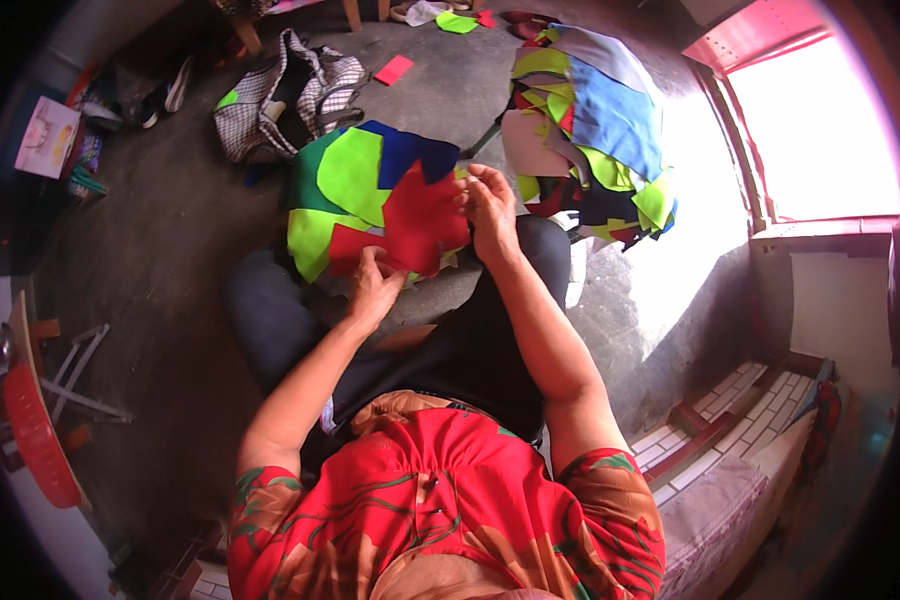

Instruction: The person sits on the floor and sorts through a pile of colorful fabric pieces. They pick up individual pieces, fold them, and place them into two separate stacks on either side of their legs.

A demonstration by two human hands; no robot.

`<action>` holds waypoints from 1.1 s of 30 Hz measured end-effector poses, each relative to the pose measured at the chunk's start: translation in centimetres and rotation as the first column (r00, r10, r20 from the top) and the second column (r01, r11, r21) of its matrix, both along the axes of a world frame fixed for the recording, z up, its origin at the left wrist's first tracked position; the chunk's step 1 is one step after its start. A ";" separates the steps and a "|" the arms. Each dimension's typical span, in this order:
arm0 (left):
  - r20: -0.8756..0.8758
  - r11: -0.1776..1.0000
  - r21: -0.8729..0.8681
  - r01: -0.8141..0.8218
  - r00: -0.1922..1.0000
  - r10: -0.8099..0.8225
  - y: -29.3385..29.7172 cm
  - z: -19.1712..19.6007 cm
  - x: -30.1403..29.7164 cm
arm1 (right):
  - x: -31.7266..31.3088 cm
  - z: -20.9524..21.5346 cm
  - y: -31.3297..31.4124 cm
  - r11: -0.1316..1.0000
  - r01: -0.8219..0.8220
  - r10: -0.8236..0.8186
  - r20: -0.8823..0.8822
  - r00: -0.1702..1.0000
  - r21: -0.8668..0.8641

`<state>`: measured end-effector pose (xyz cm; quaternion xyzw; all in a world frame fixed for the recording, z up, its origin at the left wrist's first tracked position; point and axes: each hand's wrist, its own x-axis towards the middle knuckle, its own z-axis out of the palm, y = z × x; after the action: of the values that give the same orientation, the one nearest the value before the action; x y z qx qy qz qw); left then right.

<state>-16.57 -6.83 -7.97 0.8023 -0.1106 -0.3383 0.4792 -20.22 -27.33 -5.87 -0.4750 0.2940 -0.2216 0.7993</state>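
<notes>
A red cloth piece with jagged edges lies over a low stack of cut cloth between my knees. My left hand pinches its lower left edge between thumb and fingers. At its right edge, my right hand has bent fingers closed on the cloth, the fingertips partly hidden. Around it in the stack show a lime piece, a dark blue piece and a green piece. Another lime piece hangs over the stack's left side.
A tall heap of cloth pieces stands ahead on the right. A checked bag slumps at far left, with a red scrap on the floor beyond it. A red round seat stands at left. Bright light enters through an opening at right.
</notes>
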 end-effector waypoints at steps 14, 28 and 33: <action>0.621 0.805 0.483 0.345 0.513 -0.592 0.7 -3.0 0.1 | -0.6 0.2 0.8 0.990 -0.036 0.042 0.044 0.998 -0.138; 0.635 0.786 0.537 0.305 0.467 -0.615 0.7 -3.2 0.0 | -1.2 0.3 1.3 0.974 -0.063 0.068 0.017 0.998 -0.217; 0.631 0.790 0.535 0.300 0.480 -0.610 1.0 -3.3 0.0 | -0.7 0.3 2.0 0.967 -0.214 0.210 -0.042 0.977 -0.140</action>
<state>-16.54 -5.78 -11.25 0.8772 -0.4567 -0.0869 0.1201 -20.89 -25.36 -5.57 -0.5629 0.2355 -0.1492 0.7781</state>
